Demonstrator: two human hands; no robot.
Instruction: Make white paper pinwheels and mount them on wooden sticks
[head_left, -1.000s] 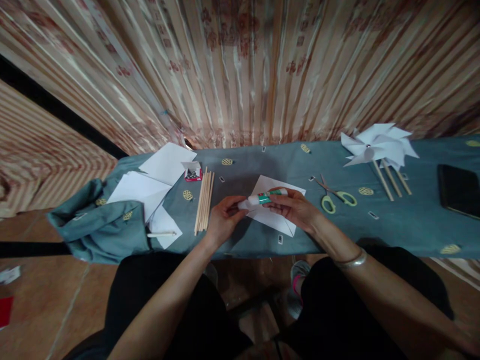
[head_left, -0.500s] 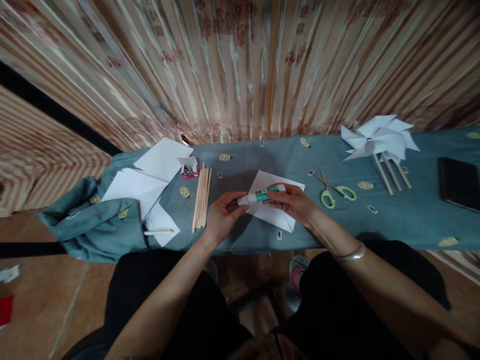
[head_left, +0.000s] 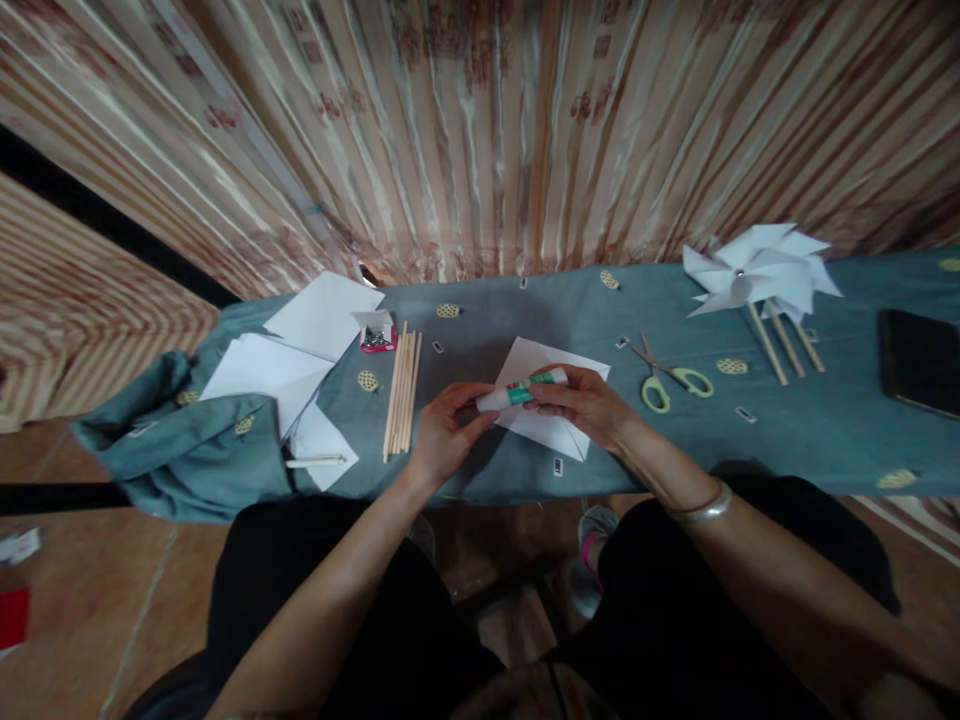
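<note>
Between my two hands is a white and green glue stick (head_left: 525, 390), held level above a white paper square (head_left: 536, 435). My left hand (head_left: 448, 425) pinches its left end with thumb and fingers. Fingers of my right hand (head_left: 585, 403) wrap round its right part. The paper lies on the table under the glue stick, with crease or cut lines running in from its corners; its middle is partly hidden. Scissors (head_left: 664, 378) with light green handles lie spread to the right of my right hand. Wooden sticks (head_left: 403, 395) lie in a bundle left of my left hand.
White sheets (head_left: 270, 370) and a white pen (head_left: 316, 461) lie at the left, near a small red box (head_left: 376, 333) of metal pins. Paper pinwheels (head_left: 757, 270) on sticks lie at the right, beside a black phone (head_left: 921, 360). A curtain (head_left: 480, 150) hangs behind the table.
Both hands keep hold of the glue stick in nearly the same place. The gap seen between the left fingers and the glue stick's end has closed. The view has shifted slightly.
</note>
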